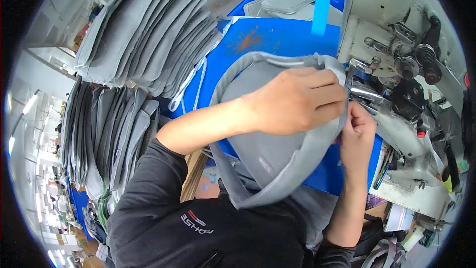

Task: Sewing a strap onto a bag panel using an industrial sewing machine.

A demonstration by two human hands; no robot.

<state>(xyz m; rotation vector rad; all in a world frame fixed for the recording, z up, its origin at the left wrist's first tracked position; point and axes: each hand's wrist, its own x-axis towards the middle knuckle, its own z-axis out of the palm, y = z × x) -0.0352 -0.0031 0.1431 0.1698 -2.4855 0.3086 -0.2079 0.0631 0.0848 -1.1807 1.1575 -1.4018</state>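
Head | both hands grip grey bag panel (277,154); sewing machine (396,69) right; stacked panels (144,30) left

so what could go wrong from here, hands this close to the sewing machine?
1. The left hand and right hand both grip the grey fabric piece right beside the sewing machine; fingers could get caught near the needle area.
2. The loose grey band hanging toward the body could snag or twist.
3. The leaning fabric stack might slide onto the blue table.

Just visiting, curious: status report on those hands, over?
Left hand grips grey fabric piece. Right hand pinches its edge at sewing machine. Nothing between.
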